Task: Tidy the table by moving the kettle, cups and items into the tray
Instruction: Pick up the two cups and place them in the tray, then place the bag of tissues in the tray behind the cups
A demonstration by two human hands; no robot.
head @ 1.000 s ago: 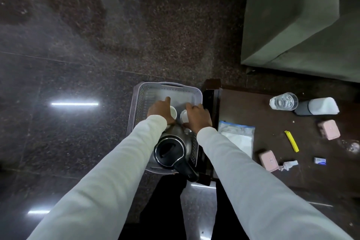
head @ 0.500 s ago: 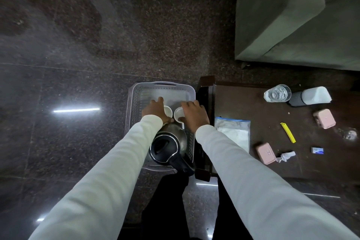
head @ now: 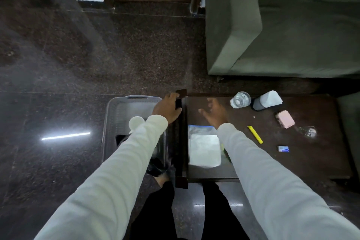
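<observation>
Head view, looking straight down. Grey tray (head: 115, 119) on the dark stone floor, just left of a low dark table (head: 311, 160). Inside the tray, one white cup (head: 136, 122) showing just left of the left sleeve (head: 109, 177); the kettle (head: 121, 139) mostly hidden under that sleeve, only a dark corner and a black part at the near end visible. Any second cup out of sight.

Left hand (head: 168, 108) over the tray's far right corner, fingers curled onto the dark left rail of the table, thumb side toward the tray; nothing of the task held, the cup near and left of the wrist, apart from the fingers.

Right hand (head: 215, 113) over the table top, blurred, fingers spread and relaxed, holding nothing. Clear zip bag (head: 203, 145) with white contents just near of that hand, partly under the right sleeve (head: 272, 177), not touched by the fingers. Glass (head: 241, 99) just right of and slightly beyond the fingertips, apart from them. White-and-dark bottle (head: 266, 100) lying on its side right of the glass. Pink case (head: 284, 122) farther right, yellow stick (head: 255, 134) between the sleeve and the case, small blue-and-white box (head: 283, 149) nearer. Faint clear object (head: 308, 132) at the right, too dim to name. Green sofa (head: 282, 25) beyond the table.
</observation>
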